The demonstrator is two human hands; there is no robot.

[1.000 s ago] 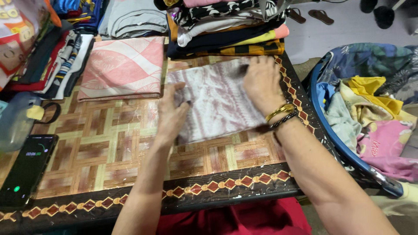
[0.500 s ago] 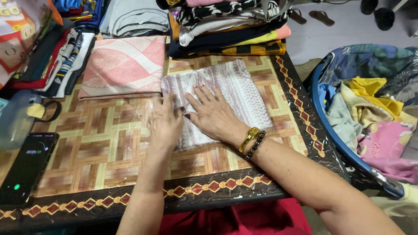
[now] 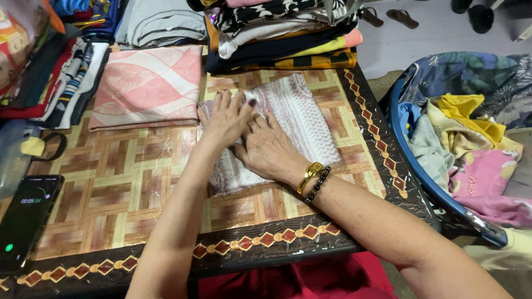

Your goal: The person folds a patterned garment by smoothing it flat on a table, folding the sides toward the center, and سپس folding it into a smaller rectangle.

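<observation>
Head view: I see left hand (image 3: 224,119) and right hand (image 3: 269,149) flat, fingers open, pressing pale patterned cloth (image 3: 299,119) on surface (image 3: 111,182). Cloth looks half folded; pink folded cloth (image 3: 147,86) finished beside; basket (image 3: 421,177) holds more.

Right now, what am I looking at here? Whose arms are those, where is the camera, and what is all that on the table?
No machine here: the arms belong to a person wearing a camera on the head, so this one picture looks down along them. The left hand and right hand both lie flat on a pale patterned cloth on the table, pressing rather than gripping. The right wrist wears a gold bangle and dark beads. Beside the cloth lies a folded pink cloth, with stacks of folded clothes behind. A phone lies at the near left corner, and a blue basket of loose clothes stands at the right.
</observation>
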